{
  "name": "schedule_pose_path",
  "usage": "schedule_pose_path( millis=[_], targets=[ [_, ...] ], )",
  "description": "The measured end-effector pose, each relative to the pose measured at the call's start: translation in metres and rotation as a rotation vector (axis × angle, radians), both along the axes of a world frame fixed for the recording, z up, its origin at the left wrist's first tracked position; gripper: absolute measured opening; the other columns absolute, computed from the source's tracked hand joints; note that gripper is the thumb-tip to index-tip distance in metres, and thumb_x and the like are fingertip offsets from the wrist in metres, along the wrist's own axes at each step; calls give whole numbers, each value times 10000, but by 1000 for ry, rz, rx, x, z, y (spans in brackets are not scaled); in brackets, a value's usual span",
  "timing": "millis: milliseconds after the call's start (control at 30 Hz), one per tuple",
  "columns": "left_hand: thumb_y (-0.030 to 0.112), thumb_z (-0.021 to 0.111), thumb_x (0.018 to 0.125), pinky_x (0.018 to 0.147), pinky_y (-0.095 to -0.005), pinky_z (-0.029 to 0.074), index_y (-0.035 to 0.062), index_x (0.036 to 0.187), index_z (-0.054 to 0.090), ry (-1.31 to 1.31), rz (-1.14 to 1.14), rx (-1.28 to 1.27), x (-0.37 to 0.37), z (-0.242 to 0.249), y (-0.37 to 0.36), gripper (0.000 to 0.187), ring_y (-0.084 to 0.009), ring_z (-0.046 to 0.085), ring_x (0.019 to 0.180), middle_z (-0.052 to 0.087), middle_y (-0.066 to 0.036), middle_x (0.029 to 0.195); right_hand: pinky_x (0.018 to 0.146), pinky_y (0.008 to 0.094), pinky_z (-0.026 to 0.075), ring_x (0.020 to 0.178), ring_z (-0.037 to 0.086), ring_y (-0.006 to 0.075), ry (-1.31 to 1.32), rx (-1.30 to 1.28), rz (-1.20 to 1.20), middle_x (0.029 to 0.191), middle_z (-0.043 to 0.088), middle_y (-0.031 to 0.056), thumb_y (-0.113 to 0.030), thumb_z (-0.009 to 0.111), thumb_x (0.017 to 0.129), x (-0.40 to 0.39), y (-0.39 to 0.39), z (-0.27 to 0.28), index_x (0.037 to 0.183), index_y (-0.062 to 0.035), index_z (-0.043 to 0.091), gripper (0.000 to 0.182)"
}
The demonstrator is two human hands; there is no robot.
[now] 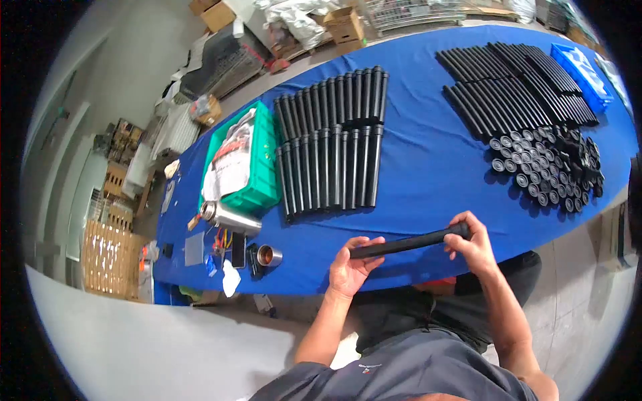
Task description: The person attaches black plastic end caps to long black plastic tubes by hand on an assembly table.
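Observation:
A black tube (404, 245) is held across my body just above the table's near edge, its right end slightly higher. My left hand (349, 271) grips its left end between thumb and fingers. The fingers of my right hand (476, 246) are wrapped round the thicker, cap-like right end (459, 230). Beyond my hands, two rows of capped black tubes (331, 167) lie side by side on the blue cloth. To the right is a heap of round black caps (535, 170), with rows of plain black tubes (495, 103) behind it.
A green crate (264, 170) with cloth inside stands at the left, a steel flask (231, 219) lying before it. Nearby are a phone (239, 250), a metal cup (269, 256) and white tissue (231, 279). A blue bin (592, 83) sits far right on the blue tablecloth (414, 177).

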State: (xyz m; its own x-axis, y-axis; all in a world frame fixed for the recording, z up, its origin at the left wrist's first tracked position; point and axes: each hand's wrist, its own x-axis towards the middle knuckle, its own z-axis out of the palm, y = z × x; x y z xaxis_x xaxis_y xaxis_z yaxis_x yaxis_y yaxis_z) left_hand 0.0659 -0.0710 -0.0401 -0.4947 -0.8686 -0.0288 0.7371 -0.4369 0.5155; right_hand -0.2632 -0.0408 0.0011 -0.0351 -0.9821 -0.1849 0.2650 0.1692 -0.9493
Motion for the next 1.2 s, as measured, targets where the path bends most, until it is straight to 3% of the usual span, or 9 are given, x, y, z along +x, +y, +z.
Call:
schedule_pose_path(
  millis=[133,300,433,533,767,800,833,933,1200],
  targets=[
    [217,800,906,1019,-502,580,-48,1414,555,-490,-138,-37,2,26,3,623,-383,633,1263,499,-323,1491,509,271,500,626,616,123,-108,-45,24,855,653,72,-16,751,839,-3,-34,17,1116,-13,585,323],
    [60,802,885,711,-281,588,28,1487,490,-892,-149,-204,-43,64,4,679,-140,687,823,654,-71,934,486,285,465,583,585,102,241,-63,122,751,613,32,-204,811,849,16,-82,40,1069,-4,629,348],
    [142,796,905,663,-289,518,-22,1356,554,-1240,26,-353,-64,64,-9,538,-113,635,736,668,-62,848,465,266,442,558,577,100,443,-227,147,753,624,36,-312,790,891,37,-123,38,1152,-6,658,423],
    [146,792,911,737,-282,536,-39,1371,552,-1351,146,-524,-51,54,-41,551,-90,628,858,690,-40,967,465,273,453,565,598,111,159,-126,153,763,641,43,-364,746,942,34,-159,28,1206,-10,654,450],
    [206,769,895,776,-339,550,-107,1198,667,-1895,550,-831,20,107,-245,448,-159,660,853,719,-121,934,514,319,444,537,536,137,423,-308,-107,637,591,61,-319,687,1004,6,-207,-43,1155,15,651,368],
    [270,762,870,733,-412,549,-45,1084,715,-1937,522,-814,36,107,-285,384,-308,698,794,709,-213,887,516,325,441,537,535,143,477,-350,-89,634,585,70,-307,696,997,7,-209,-48,1143,16,649,357],
    [279,761,864,739,-436,551,-10,1205,706,-1884,840,-1001,52,87,-324,451,-308,705,793,716,-201,867,518,330,439,538,534,149,536,-393,-73,631,579,79,-294,705,990,7,-210,-52,1131,16,648,346],
    [275,708,859,957,-440,557,17,1347,642,-2209,689,-757,55,104,-389,556,-386,714,1075,721,-270,1172,528,352,440,544,546,175,568,-400,-63,641,580,114,-243,732,964,5,-213,-48,1097,26,645,313],
    [273,654,902,995,-540,533,51,1356,603,-2525,635,-642,47,76,-461,508,-435,665,1159,688,-240,1251,545,361,479,569,614,196,578,-315,-22,682,636,135,-238,730,965,3,-213,-36,1081,35,653,306]
  ],
)
